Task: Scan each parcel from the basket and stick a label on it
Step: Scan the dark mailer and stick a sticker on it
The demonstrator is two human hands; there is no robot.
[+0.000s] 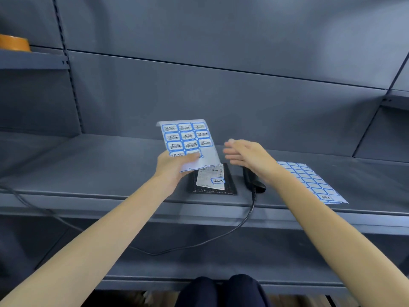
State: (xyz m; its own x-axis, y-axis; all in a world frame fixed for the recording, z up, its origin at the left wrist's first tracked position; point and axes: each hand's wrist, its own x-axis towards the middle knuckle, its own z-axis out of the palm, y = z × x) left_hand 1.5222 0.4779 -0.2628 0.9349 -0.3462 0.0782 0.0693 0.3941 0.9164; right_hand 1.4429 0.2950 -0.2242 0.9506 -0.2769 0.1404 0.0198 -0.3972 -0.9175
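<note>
We face a grey metal shelf (88, 165) with a grey back panel; a roll of tape (14, 43) sits on a higher shelf at far left. Our left hand (174, 167) pinches a label sheet (190, 142) above the black parcel (212, 180), which lies on the shelf already bearing a blue label (218, 180). Our right hand (247, 156) hovers open and empty above the corded scanner (254, 180). A second label sheet (309, 180) lies to the right.

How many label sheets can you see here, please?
2: one label sheet held up in the left hand; the other sheet lies on the shelf, right of the scanner.
</note>
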